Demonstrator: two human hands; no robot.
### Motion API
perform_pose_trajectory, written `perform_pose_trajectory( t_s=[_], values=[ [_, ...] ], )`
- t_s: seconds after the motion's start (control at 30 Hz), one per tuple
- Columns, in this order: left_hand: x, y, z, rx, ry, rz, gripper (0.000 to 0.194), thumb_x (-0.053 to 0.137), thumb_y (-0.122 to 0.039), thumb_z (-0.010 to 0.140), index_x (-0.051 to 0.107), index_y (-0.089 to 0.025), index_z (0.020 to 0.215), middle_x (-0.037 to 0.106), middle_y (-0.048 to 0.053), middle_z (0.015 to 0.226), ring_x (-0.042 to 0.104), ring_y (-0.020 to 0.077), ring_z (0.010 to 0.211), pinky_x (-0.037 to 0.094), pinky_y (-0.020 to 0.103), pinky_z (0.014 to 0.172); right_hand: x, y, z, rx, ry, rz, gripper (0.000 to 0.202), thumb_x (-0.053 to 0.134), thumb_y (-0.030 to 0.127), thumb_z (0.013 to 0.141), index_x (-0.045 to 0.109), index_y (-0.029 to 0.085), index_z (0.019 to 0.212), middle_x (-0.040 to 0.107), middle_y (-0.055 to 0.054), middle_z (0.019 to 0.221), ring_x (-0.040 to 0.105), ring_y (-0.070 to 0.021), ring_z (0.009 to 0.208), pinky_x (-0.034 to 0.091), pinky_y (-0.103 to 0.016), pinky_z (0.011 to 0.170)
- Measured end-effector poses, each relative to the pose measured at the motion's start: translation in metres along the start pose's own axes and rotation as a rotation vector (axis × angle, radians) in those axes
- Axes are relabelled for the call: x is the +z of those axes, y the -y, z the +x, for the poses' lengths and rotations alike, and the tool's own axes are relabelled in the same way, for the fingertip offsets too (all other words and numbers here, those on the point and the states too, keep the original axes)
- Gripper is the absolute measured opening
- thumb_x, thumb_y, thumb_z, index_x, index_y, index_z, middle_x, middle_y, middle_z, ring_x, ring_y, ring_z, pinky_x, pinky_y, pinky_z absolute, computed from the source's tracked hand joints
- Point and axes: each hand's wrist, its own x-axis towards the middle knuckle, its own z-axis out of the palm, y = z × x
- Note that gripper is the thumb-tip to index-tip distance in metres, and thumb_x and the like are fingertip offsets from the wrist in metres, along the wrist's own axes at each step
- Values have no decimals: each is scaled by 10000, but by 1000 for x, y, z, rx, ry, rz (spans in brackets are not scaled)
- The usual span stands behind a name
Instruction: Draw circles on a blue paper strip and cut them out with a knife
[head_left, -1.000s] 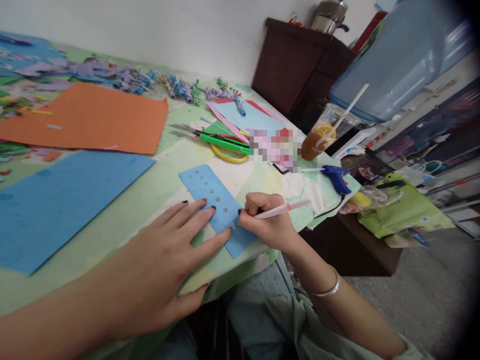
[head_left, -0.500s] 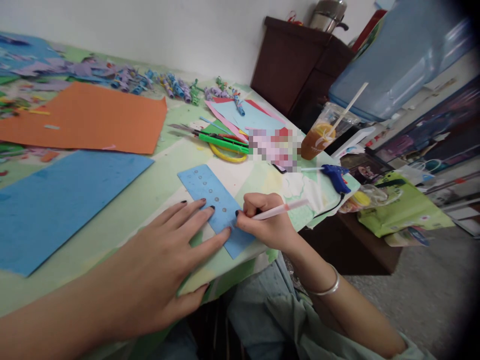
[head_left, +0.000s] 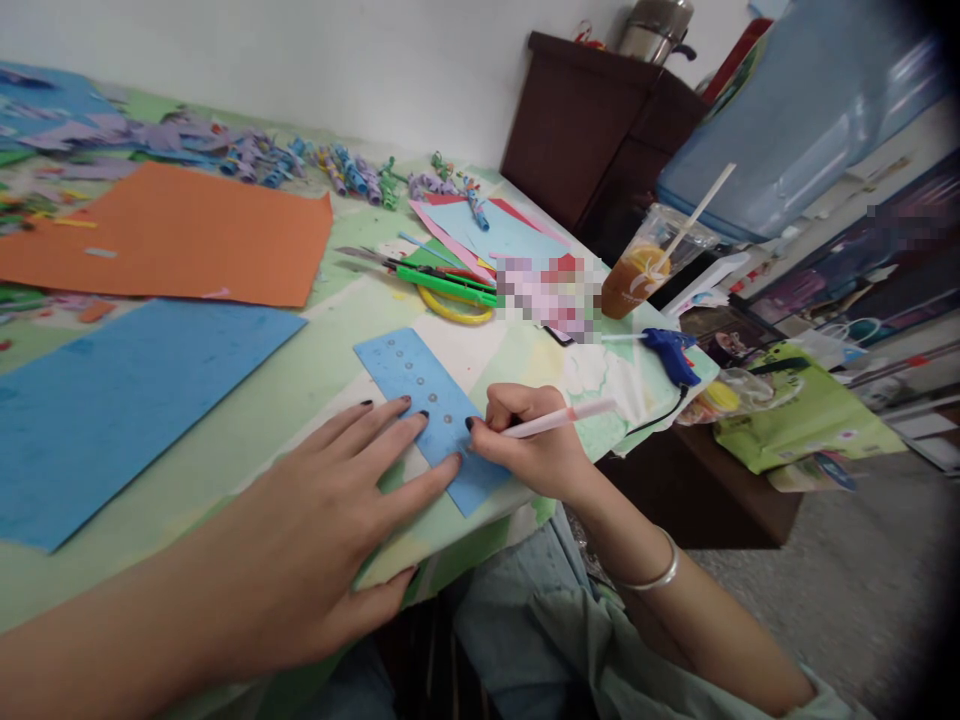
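Note:
A blue paper strip (head_left: 397,350) lies near the table's front edge, with a row of several small drawn circles along it. My left hand (head_left: 352,500) rests spread on the strip and the tablecloth, its fingertips touching the strip's left side. Over the strip's lower part, my right hand (head_left: 532,440) is closed around a pale pink pen (head_left: 562,418). The pen slants up to the right; its tip is mostly hidden by my fingers, close to the strip's surface.
Beyond the strip lie a green cutter (head_left: 446,284) and yellow-handled scissors (head_left: 455,312). A blue glue gun (head_left: 673,357) and a cup of iced drink (head_left: 637,275) stand at the right edge. Orange paper (head_left: 210,235), blue paper (head_left: 142,410) and curled paper pieces (head_left: 352,172) cover the left and back.
My right hand has shifted very slightly on the strip, still gripping the pen. My left hand stays in place.

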Motion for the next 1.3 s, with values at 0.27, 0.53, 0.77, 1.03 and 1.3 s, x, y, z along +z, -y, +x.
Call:
perform_pose_trajectory(
  t_s=[0.27, 0.53, 0.77, 1.03, 1.3],
  values=[
    [-1, -1, 0, -16, 5, -21, 711, 627, -350, 808, 459, -259, 1493, 548, 209, 1419, 479, 466, 1351, 446, 655, 1041, -1, 0, 1, 41, 12, 40, 292, 574, 148, 690, 330, 213, 543, 363, 81, 501, 317, -66, 490, 250, -220, 466],
    [-1, -1, -1, -13, 3, -19, 694, 623, -355, 804, 472, -252, 1474, 549, 213, 1406, 481, 471, 1343, 454, 663, 1036, 0, 1, 2, 12, -39, -41, 308, 560, 151, 711, 301, 214, 556, 323, 83, 506, 279, -64, 491, 236, -229, 478],
    [-2, -1, 1, 10, -9, 6, 720, 616, -357, 804, 445, -224, 1491, 551, 240, 1385, 496, 487, 1326, 477, 674, 1003, -1, 1, 1, 19, 15, 15, 330, 596, 181, 759, 340, 208, 553, 357, 81, 505, 307, -62, 486, 243, -221, 467],
    [-1, -1, 1, -5, -2, -3, 713, 620, -338, 805, 455, -237, 1491, 550, 231, 1392, 494, 478, 1328, 469, 667, 1012, -1, 0, 0, 11, 18, 35, 298, 582, 131, 704, 344, 206, 541, 362, 83, 496, 320, -59, 480, 242, -213, 454],
    [-1, 0, 0, 3, -10, 7, 682, 611, -342, 804, 481, -225, 1463, 548, 233, 1385, 489, 484, 1329, 476, 672, 1000, 1, 0, 1, -10, -40, 5, 309, 566, 130, 700, 307, 211, 553, 326, 87, 497, 283, -57, 479, 234, -212, 455]
  ],
)
